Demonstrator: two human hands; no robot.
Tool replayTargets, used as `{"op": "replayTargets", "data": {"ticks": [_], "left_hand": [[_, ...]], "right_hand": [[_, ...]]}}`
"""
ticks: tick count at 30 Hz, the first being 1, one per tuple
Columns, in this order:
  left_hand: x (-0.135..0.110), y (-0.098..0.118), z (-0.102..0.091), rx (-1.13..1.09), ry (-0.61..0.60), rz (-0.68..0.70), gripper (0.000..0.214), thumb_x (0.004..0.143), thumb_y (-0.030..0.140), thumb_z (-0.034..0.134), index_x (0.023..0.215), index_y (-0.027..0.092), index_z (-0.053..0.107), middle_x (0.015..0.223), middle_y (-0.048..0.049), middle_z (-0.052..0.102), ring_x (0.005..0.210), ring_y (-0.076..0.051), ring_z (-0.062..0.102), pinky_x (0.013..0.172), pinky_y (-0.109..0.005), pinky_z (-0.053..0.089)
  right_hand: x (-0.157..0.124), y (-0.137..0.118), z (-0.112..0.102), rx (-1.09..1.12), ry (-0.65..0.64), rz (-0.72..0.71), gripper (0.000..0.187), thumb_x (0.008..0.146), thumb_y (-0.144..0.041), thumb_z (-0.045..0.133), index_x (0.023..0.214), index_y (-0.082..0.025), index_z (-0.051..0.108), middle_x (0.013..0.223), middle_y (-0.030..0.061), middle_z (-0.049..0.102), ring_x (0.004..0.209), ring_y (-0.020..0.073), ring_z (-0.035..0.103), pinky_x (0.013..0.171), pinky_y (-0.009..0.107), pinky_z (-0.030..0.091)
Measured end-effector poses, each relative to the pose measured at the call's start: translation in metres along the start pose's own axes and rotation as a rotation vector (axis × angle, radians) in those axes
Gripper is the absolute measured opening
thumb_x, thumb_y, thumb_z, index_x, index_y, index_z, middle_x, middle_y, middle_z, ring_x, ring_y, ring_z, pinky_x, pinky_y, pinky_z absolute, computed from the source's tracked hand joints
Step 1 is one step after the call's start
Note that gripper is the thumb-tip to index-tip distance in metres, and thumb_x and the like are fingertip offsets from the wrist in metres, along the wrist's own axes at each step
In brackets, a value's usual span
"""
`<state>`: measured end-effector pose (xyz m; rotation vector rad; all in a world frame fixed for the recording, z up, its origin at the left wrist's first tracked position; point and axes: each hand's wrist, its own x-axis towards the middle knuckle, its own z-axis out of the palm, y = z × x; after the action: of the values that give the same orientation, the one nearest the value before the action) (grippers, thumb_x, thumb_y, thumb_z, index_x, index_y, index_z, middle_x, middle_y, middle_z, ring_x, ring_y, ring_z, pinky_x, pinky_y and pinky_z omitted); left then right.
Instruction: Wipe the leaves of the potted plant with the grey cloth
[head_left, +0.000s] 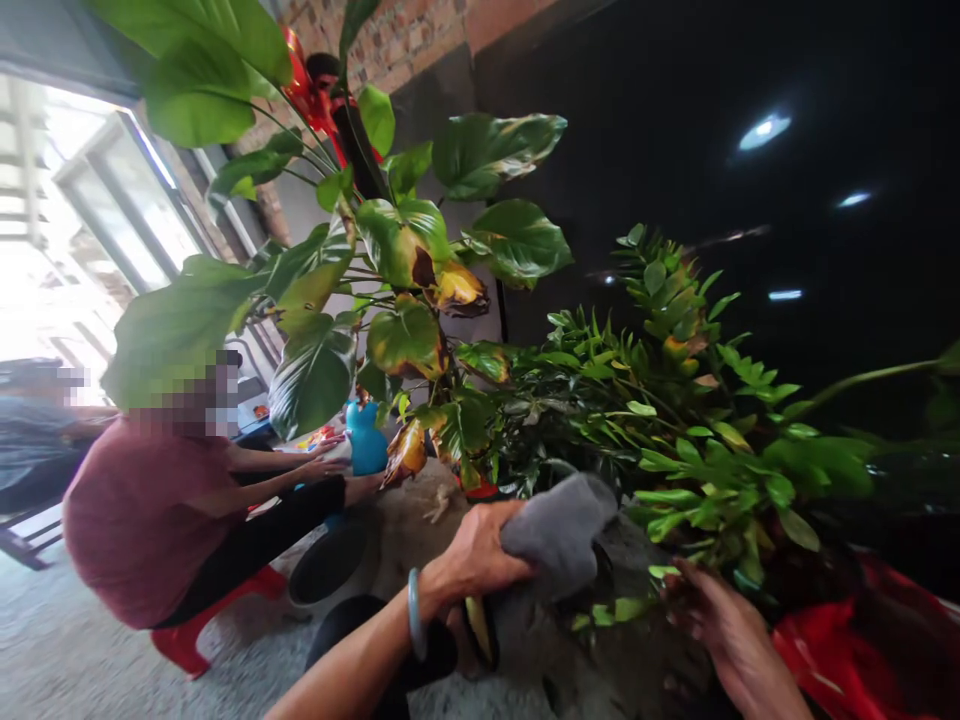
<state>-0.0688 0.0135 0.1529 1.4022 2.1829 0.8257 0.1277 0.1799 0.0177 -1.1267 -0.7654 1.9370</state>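
Note:
My left hand [480, 548], with a pale bangle [416, 612] on its wrist, is closed around a bunched grey cloth [562, 535]. The cloth hangs forward over the floor, near the lower leaves. At the lower right, my right hand [716, 610] reaches to the low stems of a bushy green plant [697, 460]. Its fingers are blurred and partly lost among the leaves and shadow, so I cannot make out what they hold. A small leafy sprig [615, 610] lies low between my two hands.
A tall plant [405, 340] with yellowing, browned leaves stands ahead. Left of it, a person in a dark red shirt [150, 510] sits on a red stool [180, 640] beside a dark basin [330, 560] and a blue bottle-like object [366, 440]. Red wrapping [832, 640] lies at right.

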Motion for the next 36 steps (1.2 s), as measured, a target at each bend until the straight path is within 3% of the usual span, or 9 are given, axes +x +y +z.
{"op": "replayTargets", "data": {"ticks": [3, 6, 11, 14, 19, 22, 25, 30, 36], "left_hand": [[0.017, 0.017, -0.016, -0.097, 0.208, 0.091, 0.052, 0.061, 0.025, 0.069, 0.112, 0.017, 0.067, 0.094, -0.0024, 0.07, 0.085, -0.021, 0.06, 0.073, -0.025, 0.045], [0.044, 0.015, -0.006, -0.028, 0.277, 0.073, 0.056, 0.061, 0.026, 0.069, 0.117, 0.019, 0.065, 0.097, -0.0028, 0.07, 0.087, -0.022, 0.061, 0.078, -0.028, 0.046], [0.036, -0.011, 0.03, 0.182, -0.034, -0.031, 0.034, 0.056, 0.024, 0.073, 0.089, 0.02, 0.075, 0.074, -0.0018, 0.069, 0.073, -0.023, 0.061, 0.067, -0.027, 0.044], [0.011, -0.014, 0.023, 0.155, -0.12, -0.031, 0.037, 0.056, 0.023, 0.073, 0.092, 0.018, 0.075, 0.074, -0.0002, 0.069, 0.072, -0.021, 0.06, 0.064, -0.025, 0.042], [0.017, 0.009, -0.009, -0.077, 0.141, 0.048, 0.05, 0.06, 0.024, 0.069, 0.109, 0.016, 0.069, 0.088, -0.0015, 0.07, 0.082, -0.021, 0.061, 0.069, -0.024, 0.043], [0.041, 0.013, -0.004, -0.071, 0.283, 0.023, 0.053, 0.062, 0.026, 0.068, 0.114, 0.018, 0.066, 0.092, -0.003, 0.07, 0.084, -0.022, 0.062, 0.073, -0.027, 0.045], [0.046, 0.002, 0.015, 0.11, 0.132, -0.049, 0.046, 0.061, 0.025, 0.069, 0.107, 0.02, 0.07, 0.086, -0.0038, 0.071, 0.082, -0.025, 0.062, 0.072, -0.028, 0.045], [0.008, -0.013, 0.022, 0.15, -0.105, -0.063, 0.03, 0.056, 0.024, 0.072, 0.085, 0.017, 0.074, 0.071, 0.0008, 0.066, 0.07, -0.02, 0.058, 0.061, -0.024, 0.04], [0.019, 0.015, -0.007, -0.088, 0.214, 0.042, 0.051, 0.06, 0.026, 0.069, 0.11, 0.017, 0.068, 0.087, -0.0014, 0.069, 0.08, -0.021, 0.059, 0.068, -0.024, 0.043]], "right_hand": [[-0.001, -0.002, 0.005, 0.032, -0.013, -0.001, 0.039, 0.034, -0.035, 0.084, 0.062, -0.019, 0.063, 0.051, 0.0018, 0.065, 0.048, 0.0197, 0.061, 0.042, 0.029, 0.047], [0.001, 0.001, 0.01, 0.072, -0.04, -0.042, 0.038, 0.036, -0.038, 0.082, 0.062, -0.02, 0.061, 0.053, 0.0025, 0.067, 0.051, 0.0225, 0.063, 0.045, 0.032, 0.049], [-0.003, 0.001, 0.013, 0.014, -0.024, 0.022, 0.037, 0.037, -0.038, 0.08, 0.066, -0.019, 0.066, 0.056, 0.0033, 0.069, 0.054, 0.0215, 0.064, 0.046, 0.029, 0.048], [-0.004, 0.0, 0.008, -0.032, -0.003, 0.021, 0.037, 0.038, -0.037, 0.079, 0.068, -0.019, 0.068, 0.053, 0.0023, 0.067, 0.05, 0.02, 0.061, 0.042, 0.028, 0.045], [-0.003, -0.001, 0.008, 0.023, -0.043, 0.019, 0.036, 0.039, -0.038, 0.083, 0.06, -0.018, 0.063, 0.052, 0.0026, 0.065, 0.049, 0.0185, 0.06, 0.043, 0.027, 0.046], [-0.006, -0.002, 0.016, 0.046, -0.037, 0.014, 0.038, 0.035, -0.035, 0.083, 0.062, -0.018, 0.063, 0.05, 0.0013, 0.064, 0.047, 0.018, 0.059, 0.041, 0.027, 0.045], [-0.007, -0.002, 0.022, 0.046, -0.027, -0.014, 0.036, 0.036, -0.035, 0.081, 0.065, -0.019, 0.065, 0.052, 0.0008, 0.066, 0.049, 0.0185, 0.061, 0.044, 0.027, 0.046], [-0.005, -0.001, 0.016, 0.025, -0.019, 0.007, 0.035, 0.033, -0.038, 0.081, 0.057, -0.018, 0.064, 0.051, 0.0029, 0.067, 0.051, 0.0199, 0.062, 0.046, 0.028, 0.046], [-0.011, -0.008, 0.018, 0.047, -0.049, 0.011, 0.039, 0.032, -0.036, 0.084, 0.06, -0.018, 0.063, 0.048, 0.0013, 0.064, 0.047, 0.0183, 0.06, 0.041, 0.026, 0.043]]}}
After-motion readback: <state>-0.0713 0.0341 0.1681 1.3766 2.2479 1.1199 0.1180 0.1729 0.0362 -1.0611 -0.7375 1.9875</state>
